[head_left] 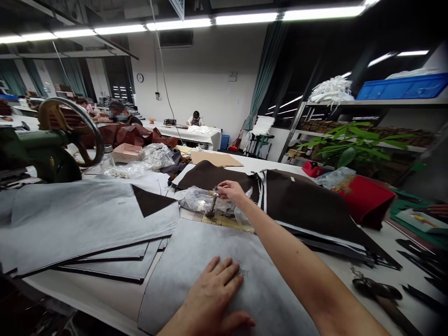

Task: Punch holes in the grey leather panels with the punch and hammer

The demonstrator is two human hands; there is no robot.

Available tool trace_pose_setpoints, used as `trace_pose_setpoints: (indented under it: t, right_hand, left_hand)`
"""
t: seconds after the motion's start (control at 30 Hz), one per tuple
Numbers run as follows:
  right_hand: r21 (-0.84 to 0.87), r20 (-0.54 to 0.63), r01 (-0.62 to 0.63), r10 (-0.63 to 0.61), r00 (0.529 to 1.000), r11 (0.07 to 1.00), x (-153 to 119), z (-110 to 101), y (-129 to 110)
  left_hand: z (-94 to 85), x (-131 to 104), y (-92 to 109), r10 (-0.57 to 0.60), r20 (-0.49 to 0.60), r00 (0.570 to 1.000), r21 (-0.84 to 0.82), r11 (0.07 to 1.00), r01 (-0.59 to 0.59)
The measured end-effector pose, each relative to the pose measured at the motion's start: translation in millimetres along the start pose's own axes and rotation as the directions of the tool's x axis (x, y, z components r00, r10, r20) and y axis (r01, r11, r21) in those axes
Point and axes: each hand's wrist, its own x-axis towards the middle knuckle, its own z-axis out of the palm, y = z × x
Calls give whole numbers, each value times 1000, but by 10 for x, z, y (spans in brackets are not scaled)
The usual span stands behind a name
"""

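My left hand (pixel 215 298) lies flat, fingers a little apart, on a grey-white sheet (pixel 175 280) at the bottom centre. Beyond it, my right hand (pixel 229 190) is at the top of a small upright metal tool (pixel 213 204), its fingers pinched there. The tool's foot stands on a yellowish block (pixel 231 223) at the far edge of the sheet. Clear plastic bags (pixel 198 198) lie just behind the tool. What exactly the fingertips hold is too small to tell.
Grey-backed sheets (pixel 87 224) are stacked at left, below a green machine with a handwheel (pixel 96 135). Dark brown sheets (pixel 304 205) lie at right. A hammer-like tool (pixel 381 294) rests at the lower right. People sit at far tables.
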Motion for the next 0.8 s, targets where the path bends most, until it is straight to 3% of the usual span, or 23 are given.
trace_pose_setpoints:
  t: [0.17, 0.27, 0.33, 0.43, 0.5, 0.57, 0.6, 0.63, 0.8]
  right_hand:
    - [-37, -51, 97, -99, 994, 995, -81, -100, -112]
    - [-128, -61, 167, -176, 983, 978, -277, -247, -239]
    - [-221, -50, 214, -230, 972, 952, -566, -358, -292]
    - [-380, -14, 259, -286, 958, 888, -1229, -451, -220]
    - [-594, 61, 301, -331, 942, 746, -1718, -422, -60]
    - [-793, 208, 369, -353, 912, 486, -2130, -343, 160]
    - [-833, 281, 410, -352, 893, 372, -2287, -303, 280]
    - [-837, 326, 443, -357, 875, 321, -2405, -274, 399]
    - [-645, 223, 492, -471, 853, 585, -2549, -316, 811]
  left_hand:
    - [20, -2, 11, -10, -18, 1000, 10, 1000, 10]
    - [28, 0, 12, -8, -34, 999, 19, 1000, 9]
    - [33, 1, 19, -11, -65, 998, 22, 1000, 12]
    - [40, -2, 39, -26, -107, 994, 24, 999, 28]
    - [52, -4, 42, -23, -115, 993, 27, 999, 26]
    - [74, -6, 31, -17, -115, 993, 36, 999, 21]
    - [89, -8, 22, -17, -115, 993, 42, 999, 22]
    - [105, -12, 13, -18, -113, 993, 48, 999, 24]
    - [146, -27, -6, -11, -101, 995, 71, 997, 18]
